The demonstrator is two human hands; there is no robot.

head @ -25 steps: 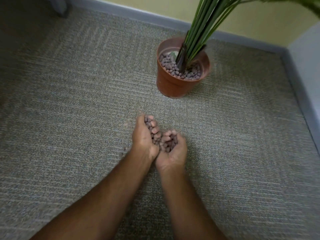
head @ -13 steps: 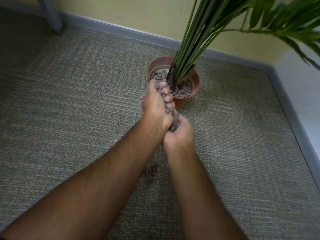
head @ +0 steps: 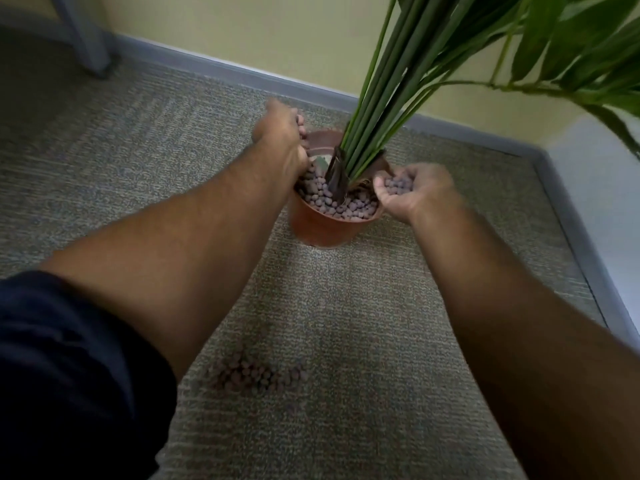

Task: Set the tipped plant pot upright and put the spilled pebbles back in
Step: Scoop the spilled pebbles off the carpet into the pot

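The terracotta plant pot (head: 320, 226) stands upright on the carpet, filled with brownish pebbles (head: 341, 202) around long green stems (head: 384, 95). My left hand (head: 282, 136) is over the pot's left rim, back towards me, fingers curled on a few pebbles. My right hand (head: 415, 192) is cupped at the pot's right rim, palm up, with a heap of pebbles in it. A small pile of spilled pebbles (head: 252, 374) lies on the carpet nearer to me, between my forearms.
The pot sits near a room corner, with a grey skirting board (head: 207, 64) and yellow wall behind and a pale wall (head: 595, 188) to the right. Leaves (head: 568, 46) overhang the upper right. A grey furniture leg (head: 86, 39) stands at the far left.
My hands, pressed together with pebbles in front of the pot, have parted and reached the pot, one at each side of the rim. The view has moved closer.
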